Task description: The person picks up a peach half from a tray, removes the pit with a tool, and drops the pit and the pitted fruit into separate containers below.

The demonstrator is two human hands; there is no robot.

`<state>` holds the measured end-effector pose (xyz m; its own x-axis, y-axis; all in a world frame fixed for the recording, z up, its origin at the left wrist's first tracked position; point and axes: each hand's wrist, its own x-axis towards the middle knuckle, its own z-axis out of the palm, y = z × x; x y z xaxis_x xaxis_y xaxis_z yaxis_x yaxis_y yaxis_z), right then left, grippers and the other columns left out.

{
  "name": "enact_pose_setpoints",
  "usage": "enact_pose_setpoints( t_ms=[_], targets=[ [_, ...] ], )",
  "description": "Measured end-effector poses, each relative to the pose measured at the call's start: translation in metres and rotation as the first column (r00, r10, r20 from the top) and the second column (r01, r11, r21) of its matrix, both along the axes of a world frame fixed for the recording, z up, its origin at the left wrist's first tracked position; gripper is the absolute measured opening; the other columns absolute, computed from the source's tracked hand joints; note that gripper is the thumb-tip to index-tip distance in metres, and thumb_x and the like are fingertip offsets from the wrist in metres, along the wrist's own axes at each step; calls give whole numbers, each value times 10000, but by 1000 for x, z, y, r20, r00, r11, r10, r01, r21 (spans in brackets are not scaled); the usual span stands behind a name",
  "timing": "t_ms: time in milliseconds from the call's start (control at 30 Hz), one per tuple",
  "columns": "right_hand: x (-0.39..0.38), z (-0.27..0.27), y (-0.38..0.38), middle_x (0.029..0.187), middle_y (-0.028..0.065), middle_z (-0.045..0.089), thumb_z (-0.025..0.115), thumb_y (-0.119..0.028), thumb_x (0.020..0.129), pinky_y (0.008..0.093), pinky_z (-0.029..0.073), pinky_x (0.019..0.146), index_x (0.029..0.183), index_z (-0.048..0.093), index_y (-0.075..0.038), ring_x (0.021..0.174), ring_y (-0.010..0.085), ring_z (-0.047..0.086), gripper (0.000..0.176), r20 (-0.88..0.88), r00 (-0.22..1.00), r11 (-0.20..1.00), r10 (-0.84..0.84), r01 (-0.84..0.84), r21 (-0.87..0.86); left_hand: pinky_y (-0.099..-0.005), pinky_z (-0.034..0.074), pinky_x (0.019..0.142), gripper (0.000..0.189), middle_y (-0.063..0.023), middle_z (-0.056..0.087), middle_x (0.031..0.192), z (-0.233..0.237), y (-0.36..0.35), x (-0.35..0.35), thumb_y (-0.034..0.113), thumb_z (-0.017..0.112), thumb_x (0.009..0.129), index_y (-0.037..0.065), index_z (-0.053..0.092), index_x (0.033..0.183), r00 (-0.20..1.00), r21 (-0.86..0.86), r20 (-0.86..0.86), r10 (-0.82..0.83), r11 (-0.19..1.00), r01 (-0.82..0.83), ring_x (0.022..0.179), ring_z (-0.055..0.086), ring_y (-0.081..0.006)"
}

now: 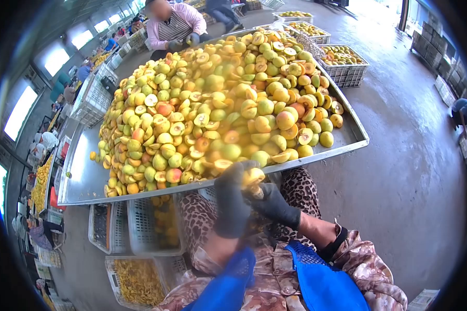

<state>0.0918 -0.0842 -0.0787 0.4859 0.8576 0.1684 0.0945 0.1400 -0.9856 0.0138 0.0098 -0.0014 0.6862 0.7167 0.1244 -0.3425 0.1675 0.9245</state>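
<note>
My left hand [229, 202], in a dark glove and blurred by motion, is closed around a cut yellow peach [252, 177] at the near edge of the metal tray [342, 151]. Close beside it, my right hand [277, 206], also gloved, has its fingers curled in toward the fruit. Whatever those fingers grip is hidden. A brownish, wet-looking bit shows between the two hands. Just beyond them a large heap of peaches [176, 129], many halved and some with pits showing, covers most of the tray.
Below the tray stand plastic crates [153, 243], one with yellow fruit pieces and another with yellow-brown scraps [137, 280]. Fruit-filled crates [342, 65] stand at the far right. Across the tray sits a gloved co-worker [174, 26]. More people and crates line the left side.
</note>
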Motion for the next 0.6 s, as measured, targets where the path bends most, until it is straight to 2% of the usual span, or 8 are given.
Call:
enact_pose_setpoints(
  t_ms=[67,167,233,333,433,467,500,600],
  targets=[
    [0,11,-4,800,77,724,683,-219,958,359,545,698,989,715,-21,746,154,671,203,-148,985,996,92,-92,6,-313,520,821,370,-108,725,961,23,-13,5,231,463,1038,-50,704,1039,992,40,-62,113,993,-111,864,663,-186],
    [8,45,-16,802,23,698,634,-276,1008,324,528,670,958,699,-28,738,107,627,261,-200,951,962,236,-257,-87,-315,526,793,334,-98,728,933,21,-10,1,209,472,1023,-34,701,1005,992,248,-63,105,965,-87,837,671,-180],
    [12,37,-20,822,12,687,586,-312,1041,302,518,666,948,687,-31,747,96,620,313,-123,951,943,282,-299,-146,-332,541,766,318,-111,729,911,18,-7,-2,231,519,1016,-22,704,958,996,237,-65,64,970,-47,805,683,-194],
    [8,35,-19,828,1,681,552,-332,1058,292,515,666,1002,672,-44,746,78,606,317,-197,949,961,246,-265,-78,-328,554,769,440,-130,726,873,21,1,-5,348,577,1056,-43,712,904,998,86,-14,-55,995,56,801,691,-208],
    [0,39,-12,907,0,688,640,-218,1004,296,534,728,1107,660,-49,846,66,614,200,-94,977,981,194,-194,5,-329,546,760,427,-132,723,835,43,-9,-1,321,586,1040,-37,709,842,984,480,-86,154,872,-94,797,695,-213],
    [-4,40,-12,941,2,691,658,-185,988,296,538,746,1132,655,-46,871,66,614,200,-77,983,986,167,-165,31,-330,535,751,430,-135,719,814,46,-17,-2,305,581,1026,-38,701,797,961,548,-100,256,821,-161,788,691,-216],
    [-7,39,-13,975,4,693,676,-152,972,297,542,765,1157,650,-44,895,66,615,215,-64,988,989,142,-139,53,-331,534,750,430,-134,719,813,53,-19,-4,307,583,1025,-39,699,798,975,526,-85,206,841,-132,784,688,-216],
    [10,71,-27,1061,8,690,709,-113,936,299,545,794,1203,630,-35,940,76,618,289,-387,797,877,465,-475,75,-340,534,746,437,-134,719,812,64,-9,-12,315,586,1025,-43,692,798,990,373,-133,49,928,4,772,683,-221]
  ],
)
